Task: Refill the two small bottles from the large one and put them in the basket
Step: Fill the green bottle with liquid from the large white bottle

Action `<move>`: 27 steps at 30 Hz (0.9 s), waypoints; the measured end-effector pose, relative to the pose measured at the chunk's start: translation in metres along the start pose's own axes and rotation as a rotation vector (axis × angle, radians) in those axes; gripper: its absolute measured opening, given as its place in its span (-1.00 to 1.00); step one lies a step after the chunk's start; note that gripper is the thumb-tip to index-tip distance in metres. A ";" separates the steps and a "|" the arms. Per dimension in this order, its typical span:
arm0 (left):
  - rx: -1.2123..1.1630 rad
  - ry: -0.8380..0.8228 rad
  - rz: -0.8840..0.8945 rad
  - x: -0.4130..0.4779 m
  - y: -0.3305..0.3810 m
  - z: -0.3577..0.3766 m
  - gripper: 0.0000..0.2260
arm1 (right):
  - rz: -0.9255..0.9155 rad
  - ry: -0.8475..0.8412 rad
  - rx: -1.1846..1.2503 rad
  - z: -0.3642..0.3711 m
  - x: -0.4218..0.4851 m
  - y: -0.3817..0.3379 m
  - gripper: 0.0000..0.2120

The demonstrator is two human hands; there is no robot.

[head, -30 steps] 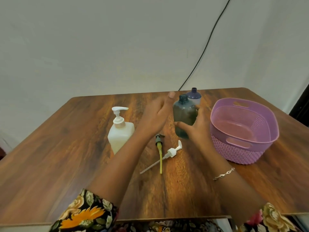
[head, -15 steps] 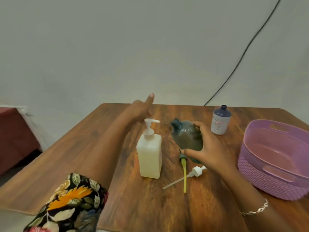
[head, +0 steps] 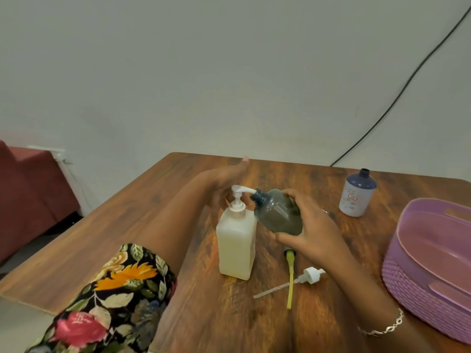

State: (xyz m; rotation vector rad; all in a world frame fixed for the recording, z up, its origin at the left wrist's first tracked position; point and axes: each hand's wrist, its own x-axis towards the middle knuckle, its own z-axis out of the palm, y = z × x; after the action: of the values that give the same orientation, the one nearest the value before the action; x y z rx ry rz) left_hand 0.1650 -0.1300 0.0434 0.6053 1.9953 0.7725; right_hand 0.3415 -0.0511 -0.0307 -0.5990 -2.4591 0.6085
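Observation:
The large white pump bottle point(head: 237, 248) stands upright mid-table. My right hand point(head: 309, 229) grips the small dark grey bottle point(head: 276, 214), tilted with its open neck right at the pump's spout. My left hand point(head: 224, 180) hovers behind the pump head with fingers extended, holding nothing. The second small bottle point(head: 356, 193), white with a blue top and no cap, stands upright at the back right. The purple basket point(head: 433, 266) sits at the right edge and holds nothing that I can see.
Two removed pump tops lie on the wooden table point(head: 178, 301) in front of my right hand: one with a yellow tube point(head: 289, 278), one white point(head: 307, 276). A black cable point(head: 397, 98) runs down the wall. A red seat point(head: 28, 189) is at the left.
My right hand has carried the grey bottle left and tilted its neck up to the pump spout. My left hand has drawn back toward the pump head. The camera has turned left.

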 end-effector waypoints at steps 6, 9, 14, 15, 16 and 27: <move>0.040 0.108 -0.072 0.001 0.007 0.008 -0.27 | -0.041 0.010 -0.023 0.000 0.006 0.002 -0.30; 0.065 0.090 -0.117 0.003 0.011 0.009 -0.23 | -0.061 0.001 -0.025 -0.001 0.008 0.002 -0.31; 0.110 0.115 -0.174 0.003 0.016 0.011 -0.21 | -0.078 -0.013 -0.046 -0.003 0.011 0.001 -0.30; 0.123 0.144 -0.176 0.001 0.018 0.015 -0.25 | -0.083 -0.017 -0.046 -0.004 0.011 0.002 -0.30; 0.129 0.181 -0.168 0.001 0.018 0.018 -0.31 | -0.088 -0.019 -0.050 -0.004 0.011 0.002 -0.30; 0.231 0.351 -0.060 0.004 0.010 0.035 -0.58 | -0.115 -0.102 -0.104 -0.005 0.012 0.005 -0.26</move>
State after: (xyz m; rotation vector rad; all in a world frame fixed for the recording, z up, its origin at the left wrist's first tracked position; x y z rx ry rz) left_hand 0.1945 -0.1102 0.0339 0.5678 2.4379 0.6493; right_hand 0.3368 -0.0392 -0.0250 -0.4729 -2.6131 0.4786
